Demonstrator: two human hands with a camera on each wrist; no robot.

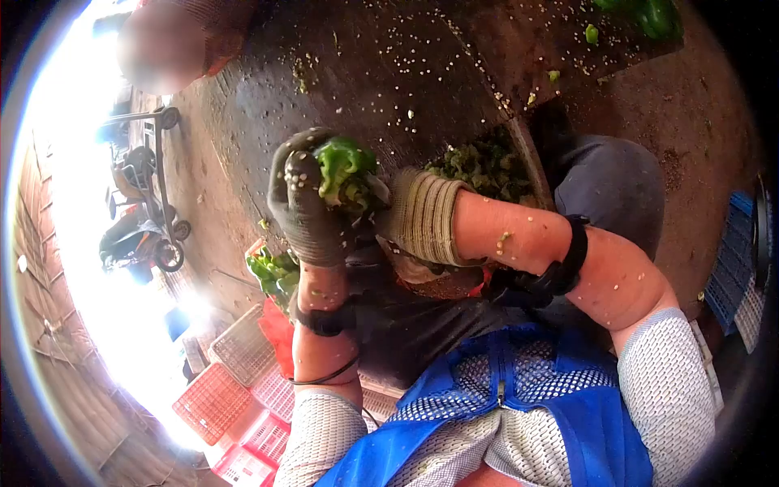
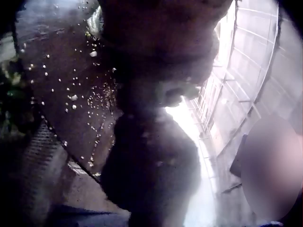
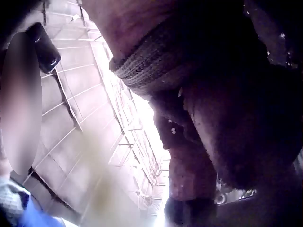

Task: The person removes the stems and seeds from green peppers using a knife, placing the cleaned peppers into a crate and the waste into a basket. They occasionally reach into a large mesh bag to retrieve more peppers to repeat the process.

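Observation:
In a knitted, seed-specked work glove, my left hand (image 1: 304, 199) grips a green bell pepper (image 1: 347, 172), whose crumpled, cut-looking side faces the other hand. My right hand (image 1: 418, 215), also gloved, is right beside the pepper. A small grey blade-like piece (image 1: 379, 188) shows between the pepper and the right glove. The right fingers are hidden behind the glove's back and cuff, so I cannot tell what they hold. Both wrist views are very dark; the left glove (image 2: 151, 161) and the right glove (image 3: 236, 127) appear there mostly as silhouettes.
Pale seeds lie scattered over the dark tabletop (image 1: 365, 81). Green scraps (image 1: 491, 166) are heaped near its edge. More green peppers (image 1: 657, 18) lie at the far right. Plastic crates (image 1: 213, 402) stand at lower left. Another person (image 1: 219, 28) is at upper left.

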